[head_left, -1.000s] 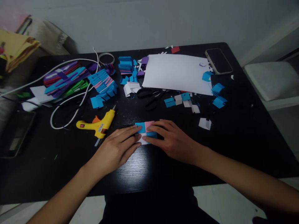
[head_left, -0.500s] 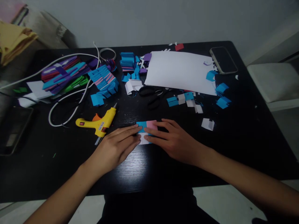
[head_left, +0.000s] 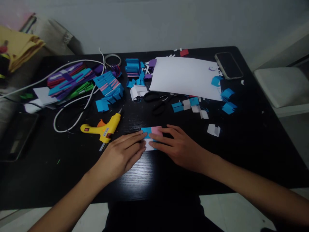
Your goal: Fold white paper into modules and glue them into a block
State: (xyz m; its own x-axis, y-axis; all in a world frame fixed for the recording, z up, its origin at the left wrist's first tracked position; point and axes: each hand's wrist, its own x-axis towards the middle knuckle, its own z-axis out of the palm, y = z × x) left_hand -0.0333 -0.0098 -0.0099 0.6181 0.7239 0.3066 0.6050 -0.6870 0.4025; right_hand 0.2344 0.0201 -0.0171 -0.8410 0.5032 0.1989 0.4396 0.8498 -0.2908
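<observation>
A small patchwork of folded paper squares (head_left: 149, 145), coloured blue, pink and white, lies flat on the black table. My left hand (head_left: 123, 153) rests on its left side with the fingers stretched out close together. From the right, my right hand (head_left: 180, 146) presses on it with spread fingertips. Part of the paper is hidden under the fingers of both hands. Left of my left hand lies a yellow glue gun (head_left: 103, 129), its nozzle pointing away from me.
Behind the paper are black scissors (head_left: 158, 101), a white sheet (head_left: 184, 77) and loose folded papers (head_left: 178, 107). Bundled coloured strips (head_left: 70, 80) and a white cable (head_left: 55, 119) lie at left. A phone (head_left: 229, 65) sits at the back right.
The view has shifted slightly, so the table's contents appear a little lower. Both hands stay on the paper squares in almost the same pose.
</observation>
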